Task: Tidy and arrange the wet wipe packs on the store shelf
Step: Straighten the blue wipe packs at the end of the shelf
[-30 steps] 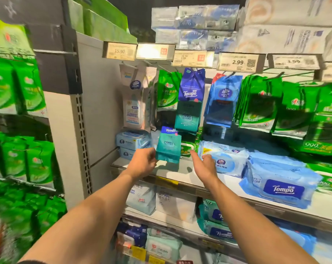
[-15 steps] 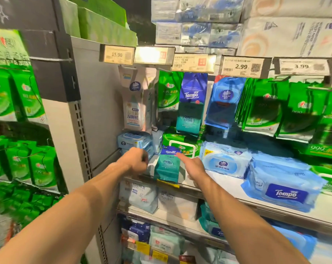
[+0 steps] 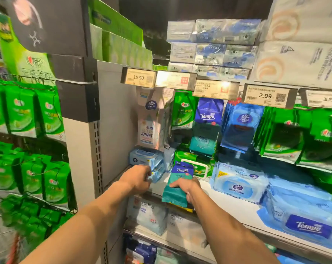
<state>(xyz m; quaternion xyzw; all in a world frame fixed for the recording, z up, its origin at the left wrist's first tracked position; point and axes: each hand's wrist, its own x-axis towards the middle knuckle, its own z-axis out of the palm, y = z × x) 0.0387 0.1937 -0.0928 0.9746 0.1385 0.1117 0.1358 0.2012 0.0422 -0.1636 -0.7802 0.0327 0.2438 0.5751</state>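
A teal and blue Tempo wipe pack lies flat at the front of the white shelf, its lower end over the edge. My right hand rests on top of it, fingers curled round its right side. My left hand reaches to the stacked light-blue wipe packs at the shelf's left end and touches the lower pack; its fingertips are hidden. Behind lies a green pack with a white lid.
Large blue wipe packs and a Tempo pack fill the shelf to the right. Hanging packs and price tags sit above. A grey upright bounds the left; more packs lie on lower shelves.
The teal Tempo pack went from upright in the air to lying flat on the shelf front. My right hand moved onto it; my left hand let go and shifted left to the light-blue stack.
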